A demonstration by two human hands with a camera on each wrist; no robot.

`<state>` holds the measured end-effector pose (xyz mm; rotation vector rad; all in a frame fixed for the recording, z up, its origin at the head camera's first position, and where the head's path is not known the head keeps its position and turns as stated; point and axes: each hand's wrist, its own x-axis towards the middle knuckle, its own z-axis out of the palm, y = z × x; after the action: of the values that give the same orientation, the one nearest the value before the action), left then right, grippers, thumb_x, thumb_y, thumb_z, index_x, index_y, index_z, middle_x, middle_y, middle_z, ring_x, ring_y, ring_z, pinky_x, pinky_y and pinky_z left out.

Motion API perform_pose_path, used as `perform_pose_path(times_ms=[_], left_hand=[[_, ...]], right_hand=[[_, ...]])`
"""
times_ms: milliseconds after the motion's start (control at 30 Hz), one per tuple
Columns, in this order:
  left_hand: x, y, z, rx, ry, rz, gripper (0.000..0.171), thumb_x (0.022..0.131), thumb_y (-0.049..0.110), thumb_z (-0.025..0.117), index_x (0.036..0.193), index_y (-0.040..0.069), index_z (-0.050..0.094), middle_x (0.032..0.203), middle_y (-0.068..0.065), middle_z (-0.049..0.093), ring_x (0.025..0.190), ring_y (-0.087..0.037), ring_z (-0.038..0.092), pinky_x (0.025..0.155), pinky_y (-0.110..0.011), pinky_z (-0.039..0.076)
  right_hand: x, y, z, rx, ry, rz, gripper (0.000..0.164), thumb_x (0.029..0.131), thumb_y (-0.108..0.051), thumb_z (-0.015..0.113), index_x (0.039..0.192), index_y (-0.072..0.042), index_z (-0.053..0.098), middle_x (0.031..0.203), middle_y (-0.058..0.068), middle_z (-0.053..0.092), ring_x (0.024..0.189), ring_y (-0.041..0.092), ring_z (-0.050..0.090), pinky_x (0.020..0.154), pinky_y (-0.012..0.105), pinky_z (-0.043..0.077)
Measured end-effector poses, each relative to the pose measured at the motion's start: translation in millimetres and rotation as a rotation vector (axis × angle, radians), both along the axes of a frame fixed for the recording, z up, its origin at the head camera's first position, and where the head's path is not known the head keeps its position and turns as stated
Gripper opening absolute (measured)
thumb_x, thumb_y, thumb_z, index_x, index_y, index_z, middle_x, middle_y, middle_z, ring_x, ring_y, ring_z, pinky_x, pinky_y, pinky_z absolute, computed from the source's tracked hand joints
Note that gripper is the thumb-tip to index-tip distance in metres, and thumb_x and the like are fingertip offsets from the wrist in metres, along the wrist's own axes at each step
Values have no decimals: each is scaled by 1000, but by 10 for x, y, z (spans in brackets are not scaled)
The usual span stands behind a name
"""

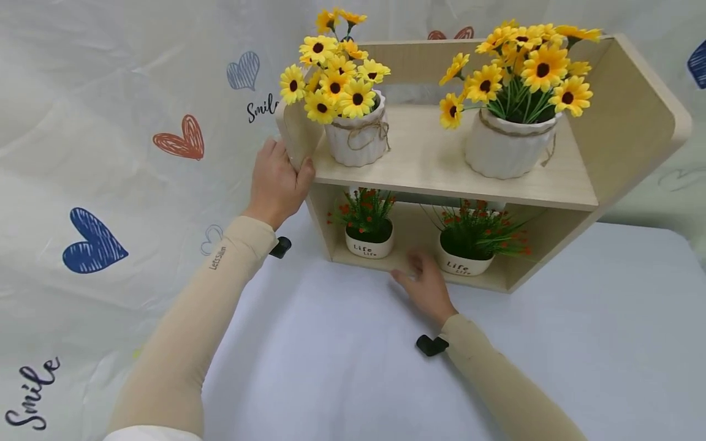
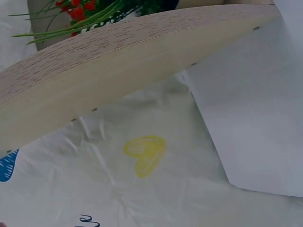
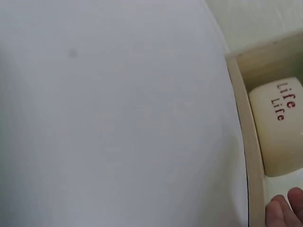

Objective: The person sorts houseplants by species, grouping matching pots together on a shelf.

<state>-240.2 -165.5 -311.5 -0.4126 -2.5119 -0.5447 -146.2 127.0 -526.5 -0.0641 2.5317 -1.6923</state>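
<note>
A pale wooden two-tier shelf [image 1: 419,153] stands on the table. My left hand [image 1: 278,184] grips the edge of its left side panel, thumb on the front and fingers around the outside. Low in front, my right hand [image 1: 429,291] has its fingers loosely extended at the bottom board, between two white pots. These are the left "Life" pot [image 1: 369,248] and the right "Life" pot [image 1: 466,264], both with grassy plants bearing small red flowers. In the right wrist view, fingertips [image 3: 279,213] show just inside the board's edge, below a pot [image 3: 279,132].
On the upper tier stand a left ribbed white pot [image 1: 358,144] and a right ribbed white pot [image 1: 510,150], both twine-tied and full of yellow daisy-like flowers. A white cloth covers the table [image 1: 331,355]. Behind hangs a backdrop [image 1: 138,73] printed with hearts.
</note>
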Motion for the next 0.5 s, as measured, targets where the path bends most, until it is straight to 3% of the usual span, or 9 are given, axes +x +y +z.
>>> perform_pose_path(times_ms=[100,233,333,400,500], left_hand=[[13,-18,-3,-14,13,-1,64,95,45,34,137,4,59,125,-16,70,99,-35,50,89,-47,43],[0,-22,2,-39,48,9,61,96,44,34,131,2,62,117,-17,71,93,-36,50,84,-46,42],[14,-34,-6,-104,70,35,57,99,43,34,108,-2,68,103,-19,71,88,-37,52,81,-47,43],[50,-64,-14,-158,83,65,57,101,45,34,90,-1,66,93,-20,68,85,-38,52,79,-47,43],[154,-163,-38,-182,105,112,58,102,49,35,81,1,60,86,-19,61,83,-38,52,77,-48,43]], right_hand=[[240,130,34,13,28,2,53,96,-37,71,138,-9,55,139,12,63,128,30,64,109,41,52],[493,412,134,100,116,20,22,96,-30,71,113,-17,70,111,2,75,102,6,72,88,25,58],[660,686,303,223,244,57,5,94,-22,73,99,-23,73,95,-6,76,87,-6,66,73,21,55],[749,893,469,306,354,71,11,90,-16,77,93,-27,73,88,-12,75,82,-11,62,67,20,51],[858,1249,748,337,529,86,23,81,-5,81,89,-26,74,85,-18,73,79,-14,59,65,13,46]])
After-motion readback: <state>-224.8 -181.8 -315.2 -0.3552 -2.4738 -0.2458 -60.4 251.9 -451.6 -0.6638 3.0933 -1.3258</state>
